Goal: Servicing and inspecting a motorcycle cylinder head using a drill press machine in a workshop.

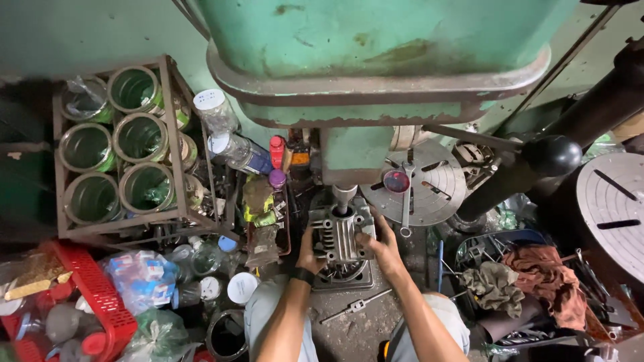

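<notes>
Both hands gripped a grey ribbed cast-metal part (337, 234) that sat under the spindle of a large green-painted drill press (376, 74). The left hand (309, 253), with a dark band at its wrist, was curled against the part's left side, thumb and fingers closed on its edge. The right hand (382, 247) was wrapped over the right side, fingers bent across the top corner and holding it firmly. The part rested on a square dark metal base plate (345, 273) just below the hands, and the pale spindle nose (344, 196) stood directly above the part's top face, close to a round opening there; whether they touched could not be told.

Just beyond the right hand lay a round slotted grey steel table (429, 184) with a small red-rimmed cup (396, 181) and a silver wrench (406, 208) on it. Nearer the person than the right hand, a slim metal tap handle (355, 306) lay on the gritty floor. Far out to the left of the left hand, a rusty metal rack (121, 147) held open green-lined tin cans, and clear plastic bottles (231, 137) leaned beside it. A red plastic basket (94, 295) sat lower left. To the right of the right hand, brown and grey rags (537, 278) were heaped near a black ball-ended lever (550, 155).
</notes>
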